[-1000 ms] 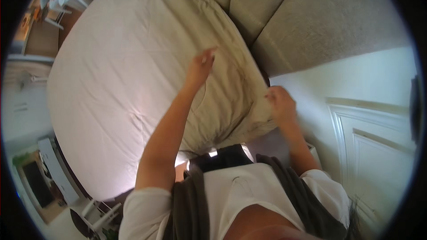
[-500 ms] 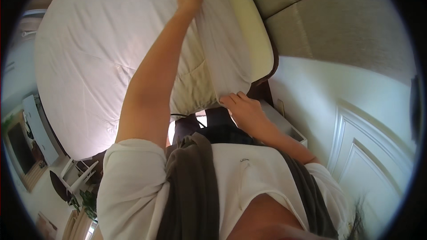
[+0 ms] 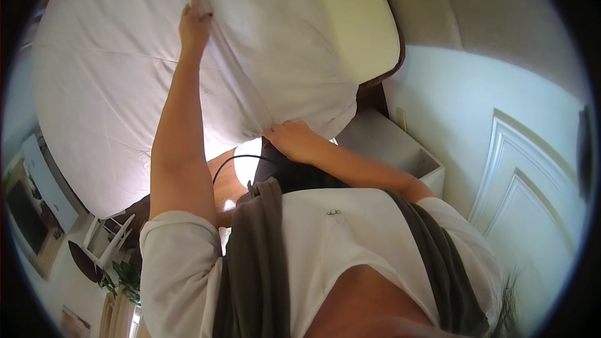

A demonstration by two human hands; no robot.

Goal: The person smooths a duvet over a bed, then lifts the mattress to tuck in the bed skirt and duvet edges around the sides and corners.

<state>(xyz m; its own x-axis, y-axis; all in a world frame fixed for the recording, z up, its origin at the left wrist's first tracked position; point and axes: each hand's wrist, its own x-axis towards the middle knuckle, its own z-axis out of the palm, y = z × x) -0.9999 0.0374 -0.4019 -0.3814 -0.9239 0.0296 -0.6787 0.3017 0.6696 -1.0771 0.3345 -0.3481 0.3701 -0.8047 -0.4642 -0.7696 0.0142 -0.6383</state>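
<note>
A pale duvet (image 3: 125, 75) spreads over the bed, with a fold running away from me down its middle. My left hand (image 3: 196, 28) reaches far across and is closed on this fold, with a finger pointing along it. Close to my body, my right hand (image 3: 292, 140) pinches the near edge of the duvet, its fingertips at the fold's near end. Right of the turned-over part, a pale yellow bed surface (image 3: 354, 22) is uncovered beside the headboard.
A grey padded headboard (image 3: 494, 9) stands at the far right. Below it is a light nightstand with an open front (image 3: 391, 144), next to a white panelled door (image 3: 538, 206). A dark cable (image 3: 235, 158) curves near my legs. At lower left are a white chair (image 3: 109, 244) and a plant (image 3: 127, 281).
Both hands have moved left, drawing the duvet's edge with them. The turned-over part is wider, and more of the yellow surface shows on the right.
</note>
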